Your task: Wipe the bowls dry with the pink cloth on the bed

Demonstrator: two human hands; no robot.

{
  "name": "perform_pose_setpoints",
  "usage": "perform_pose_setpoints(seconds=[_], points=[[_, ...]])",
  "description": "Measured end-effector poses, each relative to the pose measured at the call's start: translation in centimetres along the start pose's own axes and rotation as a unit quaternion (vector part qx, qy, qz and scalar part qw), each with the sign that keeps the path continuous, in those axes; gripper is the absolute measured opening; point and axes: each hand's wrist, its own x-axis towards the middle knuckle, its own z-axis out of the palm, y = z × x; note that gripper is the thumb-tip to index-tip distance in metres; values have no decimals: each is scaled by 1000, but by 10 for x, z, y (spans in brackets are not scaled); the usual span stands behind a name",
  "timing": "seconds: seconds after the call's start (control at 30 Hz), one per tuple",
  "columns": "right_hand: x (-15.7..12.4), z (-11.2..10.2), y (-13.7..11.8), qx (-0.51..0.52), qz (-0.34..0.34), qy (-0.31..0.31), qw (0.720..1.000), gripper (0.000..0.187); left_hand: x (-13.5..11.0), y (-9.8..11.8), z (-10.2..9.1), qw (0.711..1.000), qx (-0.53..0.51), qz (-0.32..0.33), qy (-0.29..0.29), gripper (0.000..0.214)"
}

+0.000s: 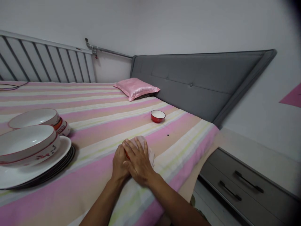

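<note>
My left hand [119,162] is wrapped round the left side of a small red bowl [127,155], most of which is hidden by my fingers and a cloth. On top, my right hand [139,163] presses a pale pinkish cloth [151,156] against the bowl, its fingers bent over the fabric. The hands touch each other just above the striped bed. Farther off, a second small red bowl [158,116] with a white inside stands upright on the sheet.
To the left, large white bowls [28,147] sit on a stack of plates [67,147], with more bowls [35,116] behind. A pink pillow [136,88] leans near the grey headboard [199,81]. Right of the bed is a grey drawer cabinet [249,185]. A tiny dark speck [168,135] lies on the sheet [94,175].
</note>
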Motion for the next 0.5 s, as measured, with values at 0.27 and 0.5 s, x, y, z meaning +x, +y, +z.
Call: perform_pose_setpoints(seconds=[0.27, 0.5], points=[[6, 2, 18, 55, 35, 45, 997, 51, 3, 10, 0, 996, 1, -84, -12, 71], [8, 6, 29, 153, 38, 129, 979, 53, 3, 7, 1, 977, -59, -206, -22, 100]])
